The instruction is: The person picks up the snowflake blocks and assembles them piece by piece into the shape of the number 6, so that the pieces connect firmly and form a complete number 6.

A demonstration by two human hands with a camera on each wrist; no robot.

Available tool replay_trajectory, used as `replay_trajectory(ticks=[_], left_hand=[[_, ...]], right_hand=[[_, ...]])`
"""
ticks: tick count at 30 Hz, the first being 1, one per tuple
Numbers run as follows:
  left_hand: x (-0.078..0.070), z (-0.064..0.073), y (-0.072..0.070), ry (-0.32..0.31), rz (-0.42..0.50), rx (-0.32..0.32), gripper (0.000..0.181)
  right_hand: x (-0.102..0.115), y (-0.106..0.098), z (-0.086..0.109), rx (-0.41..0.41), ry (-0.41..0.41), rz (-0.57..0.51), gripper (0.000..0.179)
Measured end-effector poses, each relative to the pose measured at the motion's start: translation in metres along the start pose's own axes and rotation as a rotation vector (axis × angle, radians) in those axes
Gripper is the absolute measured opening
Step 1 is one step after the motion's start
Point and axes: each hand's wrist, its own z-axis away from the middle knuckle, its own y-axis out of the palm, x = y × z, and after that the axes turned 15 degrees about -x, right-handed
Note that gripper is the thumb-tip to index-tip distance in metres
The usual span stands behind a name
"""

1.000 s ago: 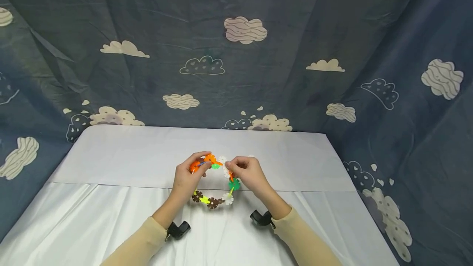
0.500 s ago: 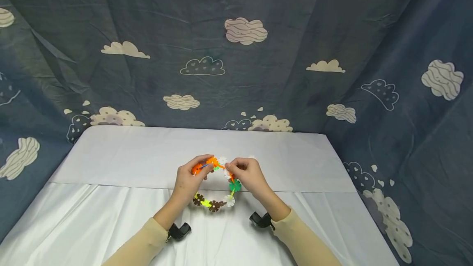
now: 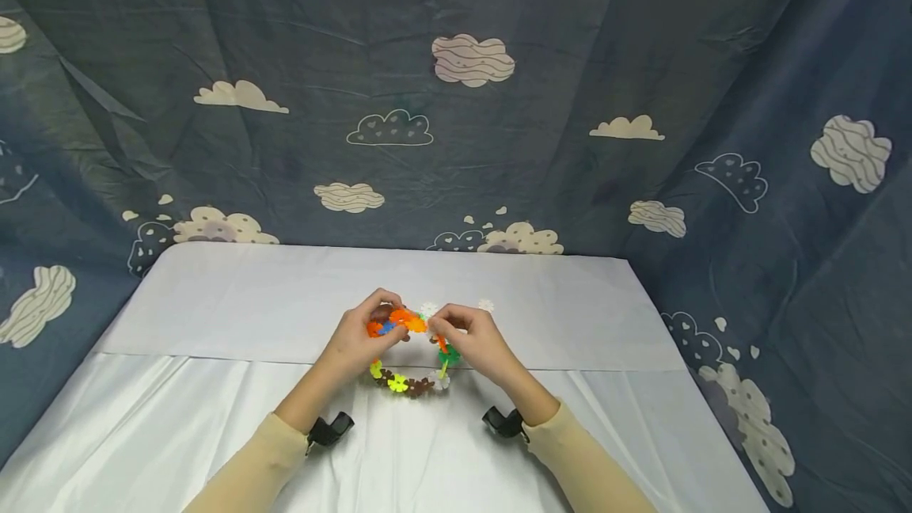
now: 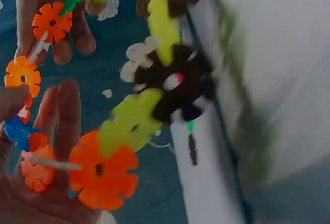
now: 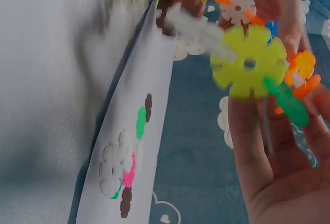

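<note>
A chain of notched plastic flower discs [image 3: 397, 383], curved into a ring, hangs between both hands in the head view. My left hand [image 3: 359, 336] pinches an orange disc [image 4: 22, 78] in its upper part, with a blue disc [image 4: 20, 132] right beside the thumb. The right hand [image 3: 476, 336] grips the chain next to it, thumb and fingertips together at a pale piece; the exact join is covered by the fingers. Brown, white, green and yellow discs make up the lower curve. A yellow-green disc [image 5: 248, 62] with a green piece is close in front of the right palm.
A loose white disc [image 3: 486, 305] lies on the white-covered table [image 3: 570, 315] beyond the right hand. More loose pieces, including a pink disc [image 5: 129, 172] and a green disc [image 5: 141, 123], show in the right wrist view. A dark cloud-print curtain [image 3: 399, 180] stands behind.
My left wrist has swung a little left and its hand has turned, bringing the orange disc round beside the right fingertips. The ring's lower curve has tilted slightly up; the right hand barely moved.
</note>
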Motion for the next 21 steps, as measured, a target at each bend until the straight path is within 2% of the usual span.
replay_trajectory(ticks=[3,5,10,14,18,21], left_hand=[[-0.0068,0.0009,-0.0021,0.121,-0.050,0.034,0.030],[-0.0083,0.0022,-0.0019,0.172,-0.070,0.053,0.032],[-0.0091,0.0065,0.0006,0.170,-0.062,0.079,0.036],[-0.0081,0.0067,0.0030,0.198,-0.005,0.034,0.031],[-0.0063,0.0059,0.0047,0.273,0.046,-0.032,0.030],[-0.0064,0.0059,0.0046,0.283,0.064,-0.058,0.030]], right_hand=[[-0.0008,0.0003,0.0008,0.029,-0.015,-0.054,0.020],[-0.0006,0.0006,0.0016,0.024,-0.018,-0.102,0.018],[-0.0019,0.0003,0.0032,0.010,-0.021,-0.225,0.018],[-0.0030,-0.0008,0.0027,0.027,-0.036,-0.282,0.018],[-0.0050,-0.0029,0.0021,0.052,-0.048,-0.307,0.015],[-0.0076,-0.0044,0.0015,0.043,-0.110,-0.310,0.009]])
